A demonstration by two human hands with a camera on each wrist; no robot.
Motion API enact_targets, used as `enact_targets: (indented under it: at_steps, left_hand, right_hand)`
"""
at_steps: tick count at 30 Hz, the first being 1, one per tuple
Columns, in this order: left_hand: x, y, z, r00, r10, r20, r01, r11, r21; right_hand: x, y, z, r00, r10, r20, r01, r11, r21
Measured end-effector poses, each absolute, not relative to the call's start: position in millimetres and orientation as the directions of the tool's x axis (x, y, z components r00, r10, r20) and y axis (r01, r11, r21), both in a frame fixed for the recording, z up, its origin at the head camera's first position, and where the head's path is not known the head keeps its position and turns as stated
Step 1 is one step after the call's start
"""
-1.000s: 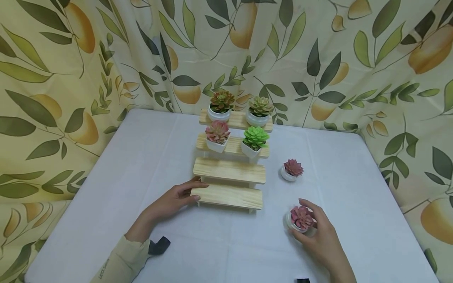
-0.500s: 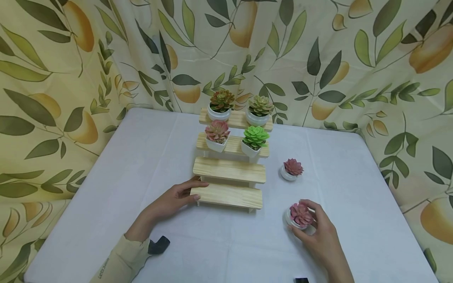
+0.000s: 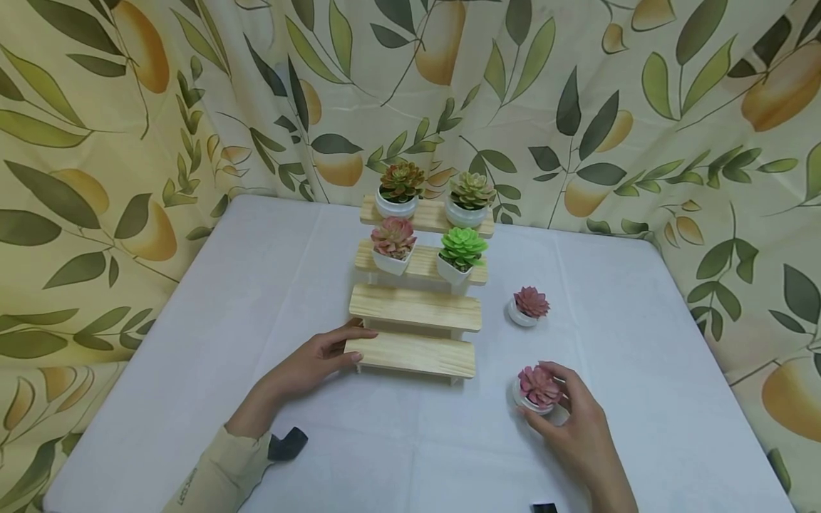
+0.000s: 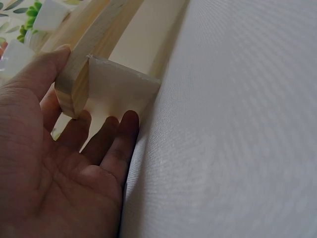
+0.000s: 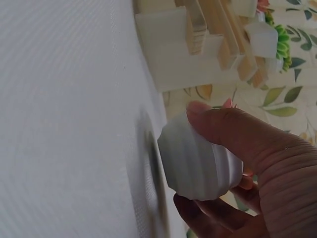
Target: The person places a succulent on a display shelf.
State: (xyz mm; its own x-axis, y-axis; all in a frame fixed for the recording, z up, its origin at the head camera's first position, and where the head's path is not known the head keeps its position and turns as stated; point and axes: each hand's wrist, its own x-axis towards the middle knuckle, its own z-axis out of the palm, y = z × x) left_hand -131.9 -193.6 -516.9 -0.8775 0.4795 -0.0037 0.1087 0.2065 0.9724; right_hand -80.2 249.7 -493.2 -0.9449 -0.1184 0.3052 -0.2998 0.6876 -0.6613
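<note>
My left hand grips the left end of the bottom step of a tiered wooden plant stand, thumb on the board and fingers around its end. In the left wrist view, the thumb lies against the board, with fingertips near the white side support. My right hand holds a pink potted succulent between thumb and fingers, right of the stand. The right wrist view shows its white ribbed pot just off the cloth, with a shadow beside it.
A dark-pink succulent in a white pot stands right of the stand. The upper two steps carry a brownish succulent, a pale green one, a pink one and a bright green one. A patterned curtain hangs behind.
My right hand has shifted slightly left with the pink succulent, which has come up a little from the table. The left hand keeps its place on the stand.
</note>
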Motion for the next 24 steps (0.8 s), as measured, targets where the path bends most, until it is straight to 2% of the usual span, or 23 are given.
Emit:
enact_targets:
  at_steps: [24]
  left_hand:
    - [-132.4, -193.3, -516.3, -0.879, 0.477, -0.008, 0.105, 0.21, 0.972]
  right_hand:
    - [-79.7, 237.1, -483.2, -0.9, -0.151, 0.409, -0.412, 0.601, -0.685]
